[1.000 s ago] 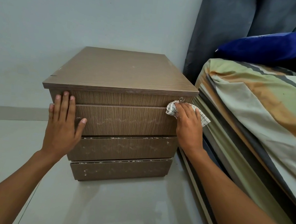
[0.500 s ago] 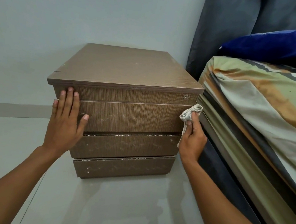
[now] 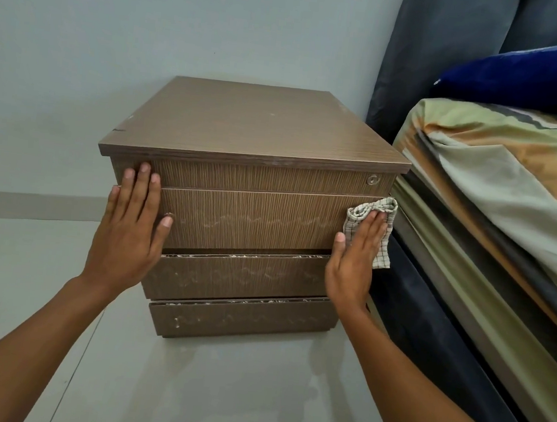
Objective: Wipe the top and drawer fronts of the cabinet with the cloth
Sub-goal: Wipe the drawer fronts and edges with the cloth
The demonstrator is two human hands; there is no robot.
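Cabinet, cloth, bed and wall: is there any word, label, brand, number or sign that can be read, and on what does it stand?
None: no text shows anywhere.
Cabinet: only wood grain and pale smears on the drawer fronts; the round lock shows no readable marking.
Cloth under the right hand: check pattern only.
Bed cover and blue pillow: colours only, no print.

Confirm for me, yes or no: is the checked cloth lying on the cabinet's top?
No, the right hand presses the white checked cloth against the brown wooden cabinet's upper drawer front.
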